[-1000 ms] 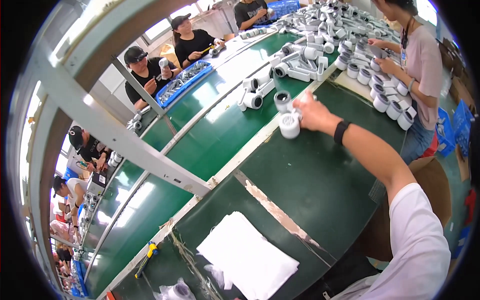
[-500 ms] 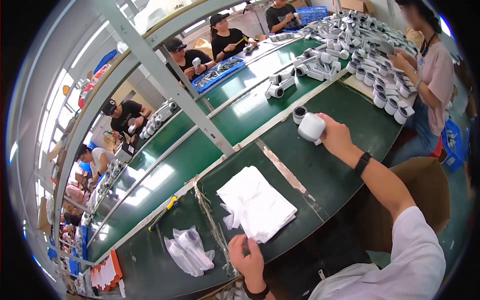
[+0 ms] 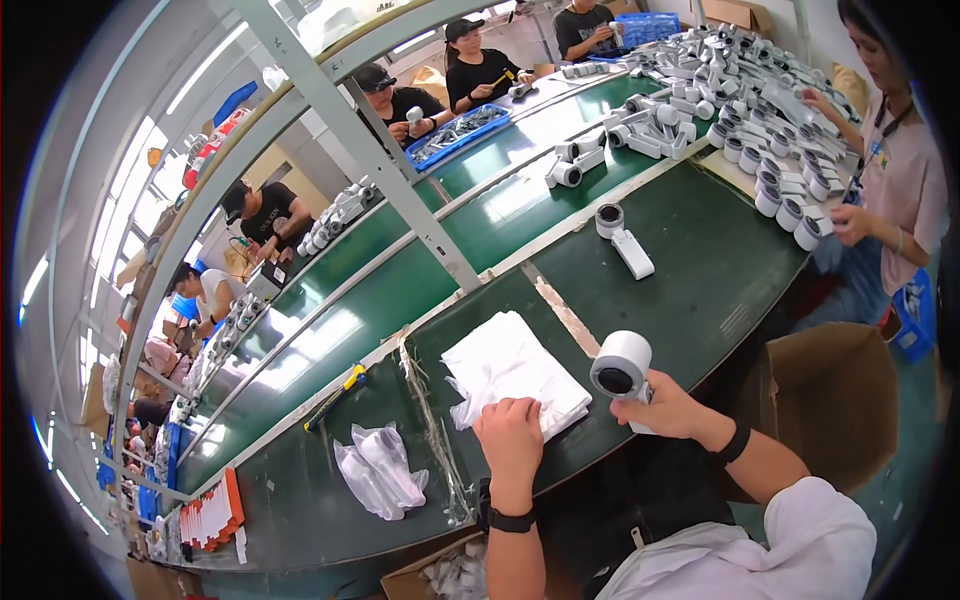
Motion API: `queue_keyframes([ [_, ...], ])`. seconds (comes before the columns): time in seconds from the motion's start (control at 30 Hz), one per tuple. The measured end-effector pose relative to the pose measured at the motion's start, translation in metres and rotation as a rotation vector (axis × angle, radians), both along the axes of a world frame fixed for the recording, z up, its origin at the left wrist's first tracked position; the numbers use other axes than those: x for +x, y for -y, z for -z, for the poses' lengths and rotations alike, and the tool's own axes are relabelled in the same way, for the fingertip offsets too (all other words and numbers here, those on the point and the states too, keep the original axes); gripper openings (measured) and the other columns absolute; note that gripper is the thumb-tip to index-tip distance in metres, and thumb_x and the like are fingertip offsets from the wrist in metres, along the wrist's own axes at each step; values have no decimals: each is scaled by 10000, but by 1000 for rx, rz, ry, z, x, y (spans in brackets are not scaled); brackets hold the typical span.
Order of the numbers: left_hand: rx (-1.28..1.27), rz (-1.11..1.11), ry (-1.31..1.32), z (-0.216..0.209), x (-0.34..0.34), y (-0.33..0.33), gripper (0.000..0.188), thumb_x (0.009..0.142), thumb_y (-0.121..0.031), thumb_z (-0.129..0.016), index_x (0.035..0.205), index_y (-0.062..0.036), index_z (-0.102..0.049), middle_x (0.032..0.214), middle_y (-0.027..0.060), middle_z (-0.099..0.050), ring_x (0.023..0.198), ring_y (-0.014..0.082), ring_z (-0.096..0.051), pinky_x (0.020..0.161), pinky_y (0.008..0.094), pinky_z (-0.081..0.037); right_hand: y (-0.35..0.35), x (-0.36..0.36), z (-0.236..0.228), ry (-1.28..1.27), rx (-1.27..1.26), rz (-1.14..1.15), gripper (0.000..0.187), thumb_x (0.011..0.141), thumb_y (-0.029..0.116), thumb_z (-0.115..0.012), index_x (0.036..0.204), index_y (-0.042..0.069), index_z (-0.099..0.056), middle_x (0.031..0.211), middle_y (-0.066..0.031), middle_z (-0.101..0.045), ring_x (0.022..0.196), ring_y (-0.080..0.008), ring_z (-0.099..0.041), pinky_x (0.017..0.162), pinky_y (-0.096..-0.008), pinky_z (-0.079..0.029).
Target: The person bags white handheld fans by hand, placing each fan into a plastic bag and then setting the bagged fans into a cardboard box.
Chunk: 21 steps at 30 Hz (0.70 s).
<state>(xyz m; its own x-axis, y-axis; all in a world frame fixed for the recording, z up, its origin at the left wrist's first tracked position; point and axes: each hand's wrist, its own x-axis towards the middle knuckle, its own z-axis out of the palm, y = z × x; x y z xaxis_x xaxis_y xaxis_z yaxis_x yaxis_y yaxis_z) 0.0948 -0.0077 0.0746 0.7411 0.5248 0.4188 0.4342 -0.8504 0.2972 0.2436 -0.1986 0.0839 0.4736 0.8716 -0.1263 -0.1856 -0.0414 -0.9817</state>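
My right hand (image 3: 665, 405) is closed around the flat arm of a white security camera (image 3: 622, 360), held just above the near edge of the green table. Its round head, with a dark lens face, points toward the left. My left hand (image 3: 510, 445) rests on the near edge of a stack of white plastic bags (image 3: 510, 365), its fingers bent and pressed together on the top bag; the fingertips are partly hidden. Farther off, a second camera (image 3: 630, 250) of the same kind lies on the table. Two bagged items (image 3: 380, 470) in clear plastic lie left of the stack.
A yellow-and-black utility knife (image 3: 337, 397) lies along the back edge. An open cardboard box (image 3: 830, 410) stands below on the right. Beyond runs a green conveyor (image 3: 510, 205); many cameras (image 3: 740, 80) are heaped at the far right. A metal post (image 3: 400, 190) rises behind the table. Co-workers sit across.
My right hand has come nearer with one camera, leaving another lying on the table. My left hand has moved up onto the plastic bags, its fingers closing there.
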Motion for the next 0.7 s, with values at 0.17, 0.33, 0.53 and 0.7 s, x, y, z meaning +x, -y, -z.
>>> queue_keyframes([
  [0.17, -73, 62, 288, 0, 1, -6, 95, 848, -108, -666, 873, -16, -673, 814, 141, -659, 752, 318, -607, 677, 404, -465, -10, -14, 4, 29, 28, 8, 273, 830, 135, -763, 1048, 48, -623, 943, 5, -646, 890, -86, -601, 773, -277, -486],
  [0.33, -286, 91, 466, -8, 4, 12, 113, 902, -93, -644, 913, 19, -655, 764, 112, -651, 704, 202, -626, 648, 287, -474, -25, -27, 17, -12, 110, 86, 378, 778, 129, -809, 1086, 34, -611, 1030, -19, -640, 961, -99, -593, 842, -280, -488],
  [0.53, -855, 49, 624, -18, 5, 41, 169, 946, -123, -626, 924, 42, -649, 770, 40, -644, 689, 113, -607, 658, 231, -471, -48, -50, 6, 174, 191, 371, 441, 732, 114, -815, 1094, 2, -589, 1057, -67, -633, 972, -131, -597, 862, -305, -493],
  [0.7, -1039, 83, 756, -6, -5, 35, 165, 954, -138, -624, 998, 21, -628, 798, 41, -633, 690, 114, -584, 653, 244, -478, -54, -41, 20, 139, 153, 419, 331, 771, 85, -753, 1050, -4, -599, 937, -39, -650, 876, -111, -603, 778, -285, -500],
])
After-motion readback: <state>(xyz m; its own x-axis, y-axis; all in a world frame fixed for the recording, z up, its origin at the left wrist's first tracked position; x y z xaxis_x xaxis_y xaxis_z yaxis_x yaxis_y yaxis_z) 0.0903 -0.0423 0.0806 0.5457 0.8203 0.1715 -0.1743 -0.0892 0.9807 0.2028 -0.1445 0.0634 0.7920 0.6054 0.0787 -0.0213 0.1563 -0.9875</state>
